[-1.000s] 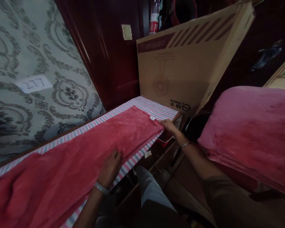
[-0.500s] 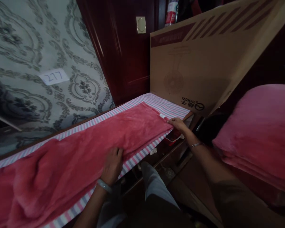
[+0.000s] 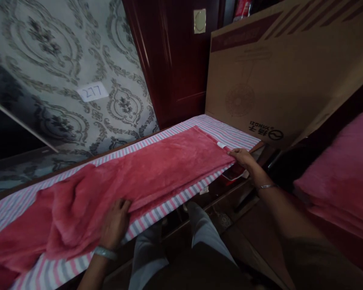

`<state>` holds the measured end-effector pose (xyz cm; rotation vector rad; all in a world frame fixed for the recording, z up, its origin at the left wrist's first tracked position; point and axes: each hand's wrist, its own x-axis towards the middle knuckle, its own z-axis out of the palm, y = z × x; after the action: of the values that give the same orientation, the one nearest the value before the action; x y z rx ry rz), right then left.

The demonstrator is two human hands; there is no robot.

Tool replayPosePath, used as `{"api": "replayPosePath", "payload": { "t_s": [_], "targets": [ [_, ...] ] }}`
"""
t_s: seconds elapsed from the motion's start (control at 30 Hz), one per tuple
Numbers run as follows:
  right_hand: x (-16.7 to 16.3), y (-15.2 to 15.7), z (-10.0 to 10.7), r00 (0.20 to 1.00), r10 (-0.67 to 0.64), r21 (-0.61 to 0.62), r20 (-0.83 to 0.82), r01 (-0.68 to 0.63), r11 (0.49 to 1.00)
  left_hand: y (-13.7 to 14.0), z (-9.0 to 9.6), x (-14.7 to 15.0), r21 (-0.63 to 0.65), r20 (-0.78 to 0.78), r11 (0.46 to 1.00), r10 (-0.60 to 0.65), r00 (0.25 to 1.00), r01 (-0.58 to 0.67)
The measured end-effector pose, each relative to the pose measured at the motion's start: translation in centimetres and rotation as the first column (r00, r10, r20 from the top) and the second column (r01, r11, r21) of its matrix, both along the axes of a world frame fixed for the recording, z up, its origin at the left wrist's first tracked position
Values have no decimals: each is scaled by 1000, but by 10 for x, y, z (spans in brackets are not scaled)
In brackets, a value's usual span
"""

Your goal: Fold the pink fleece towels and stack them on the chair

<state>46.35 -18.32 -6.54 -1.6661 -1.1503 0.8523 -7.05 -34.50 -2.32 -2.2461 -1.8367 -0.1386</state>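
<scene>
A pink plush blanket (image 3: 169, 157) lies lengthwise over a striped cloth (image 3: 229, 133) on a long narrow surface. Its right part is folded flat with a straight end. On the left it is bunched in loose folds. My right hand (image 3: 241, 157) pinches the near right corner, beside a small white tag (image 3: 221, 145). Along the near edge, farther left, my left hand (image 3: 116, 223) has its fingers curled on the blanket; its fingertips are partly hidden.
A large cardboard box (image 3: 278, 80) stands behind the right end. Another pink plush pile (image 3: 341, 173) sits at the right. Patterned wallpaper (image 3: 48, 40) with a paper label reading 277 (image 3: 93, 92) and a dark red wooden panel (image 3: 175, 60) border the back.
My left hand has slid leftward along the blanket's near edge. My right hand stays at the corner. The whole view has shifted, so the surroundings appear farther right.
</scene>
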Motion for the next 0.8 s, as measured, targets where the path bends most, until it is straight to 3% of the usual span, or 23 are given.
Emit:
{"api": "replayPosePath", "payload": {
  "t_s": [0.2,0.3,0.43,0.6,0.8],
  "targets": [
    [-1,-3,2,1000,18,-21,20,-18,1000,-10,-6,-19,18,89,996,-94,992,93],
    [-2,-1,-1,1000,13,-10,20,-12,1000,-14,-7,-34,49,217,992,-121,969,113],
    [-1,6,-3,1000,-19,10,24,19,1000,0,19,-40,-69,422,977,-153,894,200],
    [4,19,9,996,48,-34,71,-46,998,67,51,-8,-65,519,972,-160,840,226],
    [-2,53,25,991,121,-88,62,-115,989,184,43,43,-60,414,954,-245,877,294]
  ]
}}
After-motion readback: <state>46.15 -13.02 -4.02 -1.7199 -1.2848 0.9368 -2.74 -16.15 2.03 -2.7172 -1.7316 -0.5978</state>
